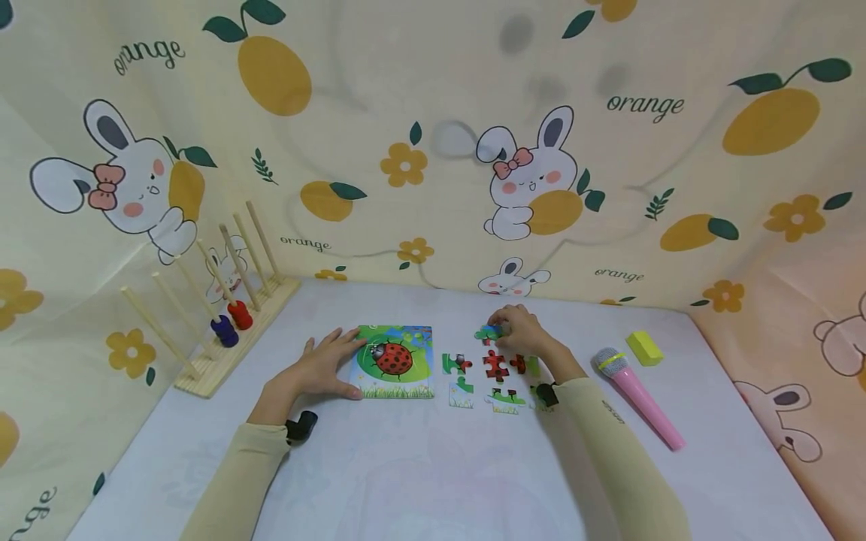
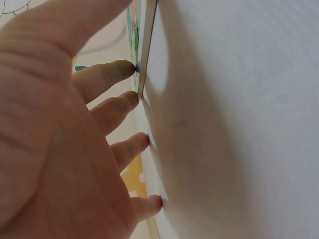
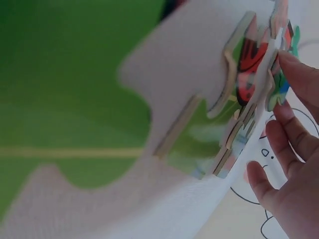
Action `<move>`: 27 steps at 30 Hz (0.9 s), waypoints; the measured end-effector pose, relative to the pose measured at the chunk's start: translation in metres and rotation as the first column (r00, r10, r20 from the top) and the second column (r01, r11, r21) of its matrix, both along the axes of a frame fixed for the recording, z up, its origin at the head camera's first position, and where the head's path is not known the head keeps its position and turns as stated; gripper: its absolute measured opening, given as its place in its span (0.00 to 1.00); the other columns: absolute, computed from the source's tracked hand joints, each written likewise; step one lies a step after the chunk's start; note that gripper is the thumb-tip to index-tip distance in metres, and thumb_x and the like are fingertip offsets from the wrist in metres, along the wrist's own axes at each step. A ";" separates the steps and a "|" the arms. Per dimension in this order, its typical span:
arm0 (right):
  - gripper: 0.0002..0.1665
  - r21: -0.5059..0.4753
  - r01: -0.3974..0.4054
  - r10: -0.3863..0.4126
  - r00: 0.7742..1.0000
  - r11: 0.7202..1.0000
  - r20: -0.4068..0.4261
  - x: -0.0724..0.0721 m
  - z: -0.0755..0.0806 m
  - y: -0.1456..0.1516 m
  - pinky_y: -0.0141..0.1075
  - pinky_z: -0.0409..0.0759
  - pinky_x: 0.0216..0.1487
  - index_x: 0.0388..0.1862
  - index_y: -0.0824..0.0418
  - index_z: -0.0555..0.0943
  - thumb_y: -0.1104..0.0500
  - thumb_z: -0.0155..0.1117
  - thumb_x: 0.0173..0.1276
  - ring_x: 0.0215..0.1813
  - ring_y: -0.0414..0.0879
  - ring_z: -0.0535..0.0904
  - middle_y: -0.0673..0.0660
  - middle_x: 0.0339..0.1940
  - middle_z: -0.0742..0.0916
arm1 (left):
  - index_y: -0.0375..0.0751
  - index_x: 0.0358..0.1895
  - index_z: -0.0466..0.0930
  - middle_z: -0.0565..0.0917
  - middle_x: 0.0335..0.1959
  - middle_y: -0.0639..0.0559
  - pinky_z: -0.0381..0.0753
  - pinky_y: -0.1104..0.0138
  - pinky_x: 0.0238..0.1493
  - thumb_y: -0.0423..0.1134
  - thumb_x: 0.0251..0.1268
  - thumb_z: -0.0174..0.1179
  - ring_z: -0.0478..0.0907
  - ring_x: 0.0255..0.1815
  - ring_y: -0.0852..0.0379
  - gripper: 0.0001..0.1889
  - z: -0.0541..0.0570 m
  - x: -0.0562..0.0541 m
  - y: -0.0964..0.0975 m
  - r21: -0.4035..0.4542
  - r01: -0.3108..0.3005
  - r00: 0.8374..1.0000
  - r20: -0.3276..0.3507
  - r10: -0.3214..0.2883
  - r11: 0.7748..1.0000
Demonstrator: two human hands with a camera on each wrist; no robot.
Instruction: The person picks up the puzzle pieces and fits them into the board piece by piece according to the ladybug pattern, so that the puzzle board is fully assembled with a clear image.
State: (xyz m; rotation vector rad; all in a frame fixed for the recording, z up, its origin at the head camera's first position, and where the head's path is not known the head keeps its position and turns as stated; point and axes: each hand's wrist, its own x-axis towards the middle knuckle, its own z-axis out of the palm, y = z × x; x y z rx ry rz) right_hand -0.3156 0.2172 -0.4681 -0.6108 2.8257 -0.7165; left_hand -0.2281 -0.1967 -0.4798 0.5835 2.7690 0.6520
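A square ladybug picture board (image 1: 392, 362) lies on the white table. My left hand (image 1: 325, 368) rests at its left side with fingers spread, the thumb near the lower left corner. In the left wrist view, fingertips (image 2: 130, 67) touch the edge of the board (image 2: 148, 45). To the right of the board, wooden jigsaw pieces lie apart in loose rows, among them a red spotted piece (image 1: 496, 366) and a grass piece (image 1: 506, 400). My right hand (image 1: 524, 332) pinches a blue-green jigsaw piece (image 1: 487, 334) at the top of this group. The right forearm partly hides the rightmost pieces.
A wooden peg rack (image 1: 230, 346) with purple rings (image 1: 224, 331) and red rings (image 1: 240, 315) stands at the left. On the right lie a pink toy microphone (image 1: 643, 398) and a yellow block (image 1: 645, 349). A patterned cloth (image 1: 433, 188) hangs behind the table.
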 end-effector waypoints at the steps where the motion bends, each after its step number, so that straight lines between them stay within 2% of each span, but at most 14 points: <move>1: 0.19 -0.005 0.003 -0.003 1.000 1.000 0.000 0.000 -0.001 0.000 0.62 0.61 0.64 0.52 0.61 0.83 0.64 0.74 0.61 0.59 0.58 0.70 0.60 0.54 0.82 | 0.42 0.76 0.62 0.53 0.80 0.41 0.36 0.25 0.66 0.61 0.44 0.77 0.43 0.79 0.31 0.55 0.000 0.000 0.000 0.003 -0.001 1.000 0.001 0.001 1.000; 9: 0.17 0.001 0.005 -0.005 1.000 1.000 -0.026 -0.003 -0.003 0.001 0.62 0.60 0.62 0.49 0.60 0.82 0.62 0.75 0.61 0.50 0.54 0.73 0.56 0.44 0.83 | 0.43 0.77 0.62 0.52 0.80 0.42 0.35 0.26 0.67 0.60 0.44 0.77 0.41 0.79 0.33 0.55 -0.002 0.000 0.000 0.000 -0.007 1.000 0.006 0.007 1.000; 14: 0.13 -0.042 -0.003 0.002 0.999 0.999 -0.033 -0.004 -0.001 0.001 0.63 0.61 0.61 0.44 0.60 0.82 0.63 0.74 0.61 0.45 0.52 0.77 0.53 0.38 0.85 | 0.44 0.77 0.62 0.52 0.81 0.43 0.36 0.27 0.67 0.61 0.44 0.77 0.41 0.80 0.33 0.55 -0.004 -0.002 0.000 -0.004 -0.006 1.000 0.003 0.006 1.000; 17: 0.09 -0.115 -0.023 0.021 1.000 0.993 -0.017 -0.006 -0.001 -0.001 0.57 0.68 0.58 0.41 0.62 0.82 0.65 0.72 0.63 0.43 0.51 0.78 0.55 0.38 0.85 | 0.43 0.76 0.62 0.53 0.80 0.42 0.37 0.26 0.67 0.61 0.44 0.77 0.43 0.79 0.33 0.55 -0.004 -0.002 -0.001 -0.001 0.001 1.000 -0.008 -0.001 1.000; 21: 0.05 -0.240 -0.064 0.071 0.997 0.969 0.022 -0.007 0.000 -0.009 0.47 0.78 0.49 0.39 0.65 0.81 0.69 0.68 0.66 0.41 0.50 0.78 0.57 0.38 0.84 | 0.43 0.76 0.62 0.53 0.80 0.42 0.37 0.26 0.67 0.62 0.44 0.77 0.43 0.79 0.33 0.55 -0.003 -0.001 -0.002 0.003 0.000 1.000 -0.005 0.000 1.000; 27: 0.06 -0.324 -0.139 0.154 0.988 0.936 0.021 -0.010 0.000 -0.038 0.41 0.77 0.43 0.40 0.66 0.81 0.70 0.68 0.65 0.38 0.48 0.77 0.57 0.36 0.84 | 0.43 0.77 0.62 0.52 0.80 0.42 0.37 0.26 0.67 0.63 0.43 0.76 0.42 0.79 0.33 0.56 -0.003 -0.002 -0.001 -0.007 -0.004 1.000 0.000 0.004 1.000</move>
